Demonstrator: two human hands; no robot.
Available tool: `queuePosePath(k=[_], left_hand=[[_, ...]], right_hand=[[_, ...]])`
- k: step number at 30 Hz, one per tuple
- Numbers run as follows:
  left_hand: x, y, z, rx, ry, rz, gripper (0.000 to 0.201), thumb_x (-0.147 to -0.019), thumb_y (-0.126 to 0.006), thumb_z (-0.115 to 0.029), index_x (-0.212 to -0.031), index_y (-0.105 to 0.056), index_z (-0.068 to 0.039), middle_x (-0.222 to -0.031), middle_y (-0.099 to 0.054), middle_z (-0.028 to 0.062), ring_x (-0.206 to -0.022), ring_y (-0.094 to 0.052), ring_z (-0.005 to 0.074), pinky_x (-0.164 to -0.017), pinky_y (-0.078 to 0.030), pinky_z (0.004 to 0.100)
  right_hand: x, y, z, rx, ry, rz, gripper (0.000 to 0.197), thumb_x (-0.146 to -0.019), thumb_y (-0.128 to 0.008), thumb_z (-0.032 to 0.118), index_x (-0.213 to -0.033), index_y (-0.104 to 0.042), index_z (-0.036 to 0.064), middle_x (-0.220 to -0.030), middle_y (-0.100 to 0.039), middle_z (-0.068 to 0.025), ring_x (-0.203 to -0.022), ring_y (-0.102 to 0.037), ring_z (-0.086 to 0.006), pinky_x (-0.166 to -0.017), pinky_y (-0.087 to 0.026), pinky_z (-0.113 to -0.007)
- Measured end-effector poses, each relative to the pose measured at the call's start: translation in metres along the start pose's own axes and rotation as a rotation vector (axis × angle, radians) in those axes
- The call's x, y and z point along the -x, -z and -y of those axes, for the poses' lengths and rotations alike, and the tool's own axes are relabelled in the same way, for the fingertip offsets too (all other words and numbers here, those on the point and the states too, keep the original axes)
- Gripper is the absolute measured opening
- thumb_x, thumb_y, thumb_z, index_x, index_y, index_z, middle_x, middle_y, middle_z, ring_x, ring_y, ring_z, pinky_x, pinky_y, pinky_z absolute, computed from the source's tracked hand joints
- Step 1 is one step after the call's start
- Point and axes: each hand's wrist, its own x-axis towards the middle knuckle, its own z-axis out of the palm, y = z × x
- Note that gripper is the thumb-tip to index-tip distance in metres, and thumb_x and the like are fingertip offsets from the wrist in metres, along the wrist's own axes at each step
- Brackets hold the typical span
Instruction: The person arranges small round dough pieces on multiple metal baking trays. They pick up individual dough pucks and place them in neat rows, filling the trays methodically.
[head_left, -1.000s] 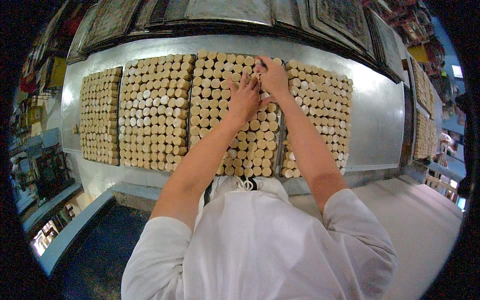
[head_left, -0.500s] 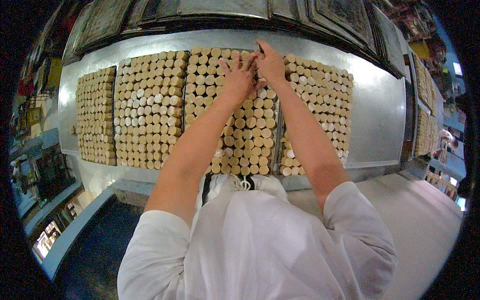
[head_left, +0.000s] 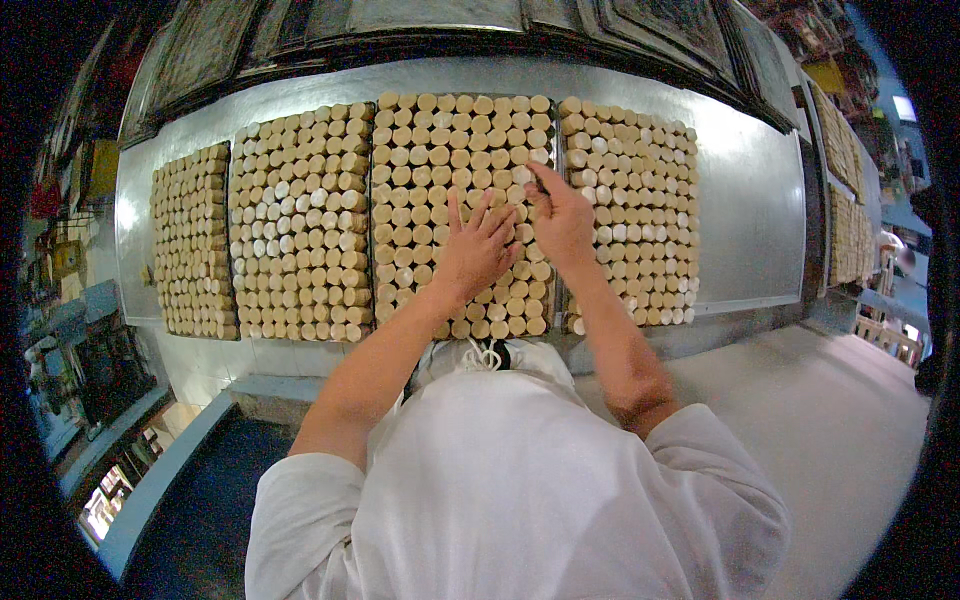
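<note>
Left hand point(head_left: 474, 255), head view: palm down on the cream-coloured round pieces point(head_left: 460, 104) of the third tray point(head_left: 556, 138), fingers spread wide. Right hand point(head_left: 562, 225): just beside it, at the right-hand side of the same tray, thumb and forefinger bent close together. A dark patch shows at these fingers — whether anything is gripped cannot be told.

Third tray, counted from the left: dark-edged, filled with short round pieces in close rows, flat tops up; part of the load hidden by the hands and left forearm.

First tray point(head_left: 230, 240): same pieces, packed tight, seen at a slant.

Second tray point(head_left: 371, 270): same pieces, several near the middle whiter on top.

Fourth tray point(head_left: 563, 290): same pieces, a few whiter ones among them; partly behind the right forearm.

Support: one metal bench point(head_left: 750, 220), shiny, the four trays side by side.

Back of bench: dark flat trays point(head_left: 430, 15), overlapping. Far right: further trays point(head_left: 850, 240) — similar pale contents, detail too small to read.
</note>
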Motion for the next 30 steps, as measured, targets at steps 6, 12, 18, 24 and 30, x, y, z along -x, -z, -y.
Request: queuePosePath(k=[6,12,18,24,30], left_hand=[[0.01,-0.014,-0.007,-0.108,-0.03,0.201,0.054,-0.103,-0.056,-0.045,-0.142,-0.062,-0.008,-0.151,-0.054,0.0049,-0.154,-0.032,0.0367,-0.118,-0.009,0.0797],[0.002,-0.015,-0.021,-0.05,-0.085,0.115,0.071,-0.102,-0.05,-0.061,-0.149,-0.055,-0.008,-0.159,-0.048,0.0043,-0.155,-0.027,0.0382,-0.117,-0.008,0.0809],[-0.015,-0.009,-0.027,-0.183,-0.071,0.322,0.078,-0.101,-0.044,-0.067,-0.158,-0.046,-0.013,-0.165,-0.041,0.0025,-0.158,-0.021,0.0403,-0.115,-0.007,0.0837],[-0.021,-0.005,-0.012,-0.176,-0.114,0.305,0.08,-0.101,-0.044,-0.067,-0.159,-0.044,-0.012,-0.165,-0.041,0.0031,-0.16,-0.014,0.0397,-0.115,-0.004,0.0834],[-0.019,-0.003,-0.007,-0.181,0.007,0.376,0.076,-0.102,-0.047,-0.064,-0.159,-0.044,-0.013,-0.165,-0.041,0.0068,-0.16,-0.017,0.0361,-0.117,-0.004,0.0819]], right_hand=[[0.024,-0.012,-0.004,0.123,-0.091,0.005,0.035,-0.098,-0.067,0.017,-0.134,-0.068,0.0159,-0.105,-0.076,-0.0167,-0.08,-0.073,-0.0337,-0.067,-0.056,-0.041],[0.036,0.002,-0.009,0.151,-0.252,-0.067,0.034,-0.101,-0.064,0.018,-0.134,-0.068,0.0193,-0.107,-0.075,-0.0177,-0.087,-0.072,-0.036,-0.073,-0.056,-0.045],[0.019,0.0,-0.02,0.123,-0.187,-0.128,0.032,-0.1,-0.066,0.021,-0.132,-0.07,0.0161,-0.094,-0.074,-0.0196,-0.08,-0.07,-0.0356,-0.069,-0.052,-0.048],[0.002,-0.012,-0.026,0.338,-0.179,-0.055,0.035,-0.101,-0.065,0.025,-0.135,-0.067,0.0175,-0.094,-0.075,-0.0176,-0.081,-0.071,-0.0359,-0.07,-0.053,-0.047],[-0.001,-0.03,-0.015,0.175,-0.058,-0.142,0.033,-0.1,-0.065,0.02,-0.132,-0.067,0.0162,-0.09,-0.073,-0.0187,-0.082,-0.07,-0.0412,-0.071,-0.053,-0.051]])
